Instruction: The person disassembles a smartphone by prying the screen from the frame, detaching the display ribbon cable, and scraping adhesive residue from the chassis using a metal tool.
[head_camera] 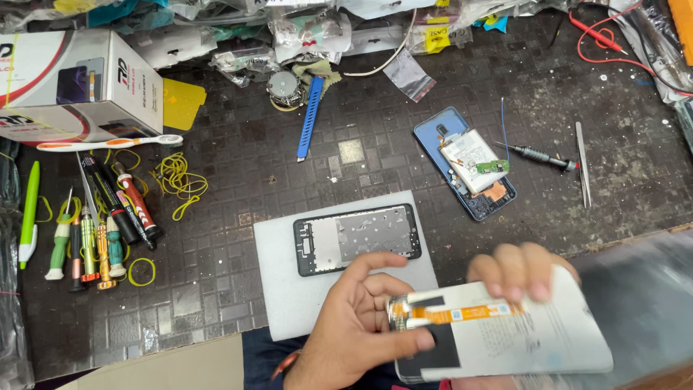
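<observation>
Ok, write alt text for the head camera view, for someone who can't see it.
Two hands, left and right, hold a phone screen panel above a cluttered workbench. A phone frame lies on a white pad.

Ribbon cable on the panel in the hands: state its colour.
Orange, running across the white panel as the ribbon cable; the head view shows it.

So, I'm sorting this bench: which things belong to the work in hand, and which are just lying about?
In hand:
- display panel, held by left hand and right hand
- phone frame on foam pad
- opened phone back

Lying about:
- screwdrivers
- toothbrush
- rubber bands
- box
- tweezers
</observation>
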